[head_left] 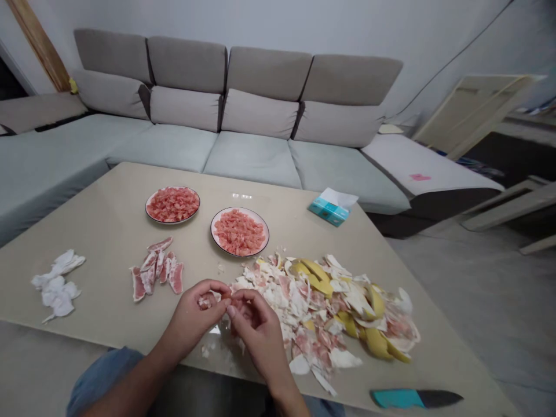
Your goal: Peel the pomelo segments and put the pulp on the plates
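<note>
Both hands meet over the near part of the table, fingertips pinched together. My left hand point(197, 310) is closed on a pomelo segment point(207, 300), its pink flesh partly showing between the fingers. My right hand point(260, 330) is closed at the same spot, thumb and forefinger pinching the segment; its palm side is largely hidden. Just right of my hands spreads a heap of white pith, membrane and yellow pomelo peel point(313, 275). To the left lie several unpeeled pomelo segments point(157, 267). Beyond my hands stands a plate of pink pomelo pulp point(240, 233).
A second plate of pulp point(172, 204) stands farther back left. Crumpled tissues point(59, 289) lie at the table's left, a tissue pack point(332, 207) at the back right. A knife with a turquoise handle point(397, 398) rests near the front right edge. A sofa point(252, 156) borders the far side.
</note>
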`<action>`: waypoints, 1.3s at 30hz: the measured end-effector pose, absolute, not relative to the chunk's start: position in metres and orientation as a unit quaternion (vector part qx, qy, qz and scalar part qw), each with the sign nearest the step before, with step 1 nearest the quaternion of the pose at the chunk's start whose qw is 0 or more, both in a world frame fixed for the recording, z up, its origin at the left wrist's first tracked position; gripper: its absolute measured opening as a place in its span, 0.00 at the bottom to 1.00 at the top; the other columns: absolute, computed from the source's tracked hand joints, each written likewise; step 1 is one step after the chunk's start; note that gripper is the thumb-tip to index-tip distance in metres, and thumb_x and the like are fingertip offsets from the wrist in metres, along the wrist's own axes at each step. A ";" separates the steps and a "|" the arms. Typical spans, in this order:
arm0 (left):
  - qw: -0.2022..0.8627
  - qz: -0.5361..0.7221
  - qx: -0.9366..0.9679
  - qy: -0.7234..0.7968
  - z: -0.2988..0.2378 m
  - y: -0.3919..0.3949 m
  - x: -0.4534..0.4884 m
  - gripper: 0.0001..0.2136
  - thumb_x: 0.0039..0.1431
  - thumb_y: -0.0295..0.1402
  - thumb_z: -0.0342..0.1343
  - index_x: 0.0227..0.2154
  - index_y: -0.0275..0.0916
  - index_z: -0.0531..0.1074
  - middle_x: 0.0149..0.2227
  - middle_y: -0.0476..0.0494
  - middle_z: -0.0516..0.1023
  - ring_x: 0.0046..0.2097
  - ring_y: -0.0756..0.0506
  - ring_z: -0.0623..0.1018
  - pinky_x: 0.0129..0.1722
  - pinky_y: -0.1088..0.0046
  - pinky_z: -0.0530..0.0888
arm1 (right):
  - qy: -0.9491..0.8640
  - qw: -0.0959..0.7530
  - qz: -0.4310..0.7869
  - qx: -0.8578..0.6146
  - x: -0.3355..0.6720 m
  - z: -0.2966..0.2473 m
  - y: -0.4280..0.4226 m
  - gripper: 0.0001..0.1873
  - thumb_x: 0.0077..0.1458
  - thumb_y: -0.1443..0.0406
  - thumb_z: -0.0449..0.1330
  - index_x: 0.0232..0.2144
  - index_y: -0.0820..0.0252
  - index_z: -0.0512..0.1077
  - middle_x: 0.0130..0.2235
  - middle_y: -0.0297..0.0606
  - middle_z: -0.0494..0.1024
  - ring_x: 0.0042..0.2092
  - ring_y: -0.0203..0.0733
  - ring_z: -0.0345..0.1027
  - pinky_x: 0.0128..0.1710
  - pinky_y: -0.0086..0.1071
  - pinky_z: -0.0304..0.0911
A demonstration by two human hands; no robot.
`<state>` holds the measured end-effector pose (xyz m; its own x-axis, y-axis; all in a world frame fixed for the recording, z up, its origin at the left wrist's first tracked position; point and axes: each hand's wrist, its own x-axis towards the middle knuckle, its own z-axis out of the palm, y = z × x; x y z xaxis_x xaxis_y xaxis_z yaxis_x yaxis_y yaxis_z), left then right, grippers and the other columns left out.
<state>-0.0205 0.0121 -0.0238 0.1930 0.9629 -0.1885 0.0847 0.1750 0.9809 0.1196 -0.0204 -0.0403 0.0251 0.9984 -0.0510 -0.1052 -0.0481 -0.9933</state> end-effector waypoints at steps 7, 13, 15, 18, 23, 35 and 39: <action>0.653 0.381 0.427 0.497 -0.020 0.011 -0.020 0.11 0.51 0.38 0.62 0.33 0.36 0.74 0.20 0.54 0.64 0.20 0.56 0.58 0.18 0.82 0.52 | -0.396 0.532 0.558 -0.500 0.119 -0.039 -0.020 0.13 0.53 0.56 0.62 0.33 0.60 0.70 0.22 0.30 0.72 0.24 0.34 0.66 0.26 0.26 0.63; 0.795 0.388 0.271 0.380 -0.028 0.016 -0.026 0.09 0.54 0.35 0.61 0.33 0.34 0.72 0.20 0.56 0.62 0.18 0.59 0.51 0.15 0.85 0.45 | -0.355 0.545 0.591 -0.478 0.121 -0.039 -0.018 0.14 0.51 0.56 0.64 0.30 0.60 0.70 0.20 0.29 0.71 0.22 0.32 0.63 0.24 0.26 0.62; 0.811 0.401 0.231 0.357 -0.029 0.018 -0.029 0.08 0.53 0.33 0.62 0.32 0.34 0.71 0.28 0.51 0.67 0.19 0.61 0.53 0.14 0.87 0.46 | -0.348 0.551 0.588 -0.479 0.123 -0.040 -0.019 0.13 0.52 0.56 0.63 0.29 0.60 0.70 0.19 0.28 0.70 0.21 0.32 0.62 0.24 0.26 0.62; 0.842 0.399 0.168 0.320 -0.027 0.020 -0.032 0.07 0.53 0.30 0.63 0.31 0.34 0.71 0.33 0.50 0.68 0.20 0.62 0.55 0.14 0.89 0.48 | -0.364 0.545 0.580 -0.484 0.129 -0.037 -0.015 0.13 0.53 0.56 0.62 0.30 0.60 0.70 0.20 0.29 0.70 0.22 0.33 0.63 0.24 0.26 0.63; 0.863 0.389 0.138 0.292 -0.023 0.019 -0.035 0.08 0.52 0.30 0.64 0.32 0.35 0.70 0.33 0.52 0.65 0.21 0.62 0.58 0.14 0.90 0.48 | -0.512 0.524 0.407 -0.546 0.149 -0.031 0.041 0.12 0.55 0.56 0.59 0.35 0.59 0.72 0.27 0.33 0.74 0.28 0.37 0.68 0.30 0.31 0.66; 0.715 0.403 0.360 0.444 -0.019 0.022 -0.034 0.16 0.48 0.42 0.64 0.33 0.36 0.70 0.21 0.57 0.60 0.20 0.58 0.54 0.17 0.82 0.45 | -0.594 0.413 0.465 -0.511 0.142 -0.011 0.055 0.13 0.55 0.56 0.59 0.36 0.57 0.77 0.34 0.37 0.79 0.33 0.41 0.70 0.34 0.34 0.65; 0.706 0.385 0.381 0.456 -0.020 0.019 -0.034 0.16 0.48 0.43 0.64 0.33 0.36 0.70 0.23 0.56 0.64 0.20 0.58 0.55 0.17 0.82 0.48 | -0.531 0.397 0.562 -0.495 0.132 -0.008 0.017 0.14 0.50 0.55 0.64 0.32 0.60 0.77 0.27 0.34 0.77 0.27 0.36 0.67 0.26 0.28 0.62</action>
<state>-0.0338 0.0192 -0.0201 0.2869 0.8915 -0.3507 -0.1961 0.4130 0.8894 0.1319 0.0174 -0.0075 -0.1954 0.9715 -0.1343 0.0797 -0.1208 -0.9895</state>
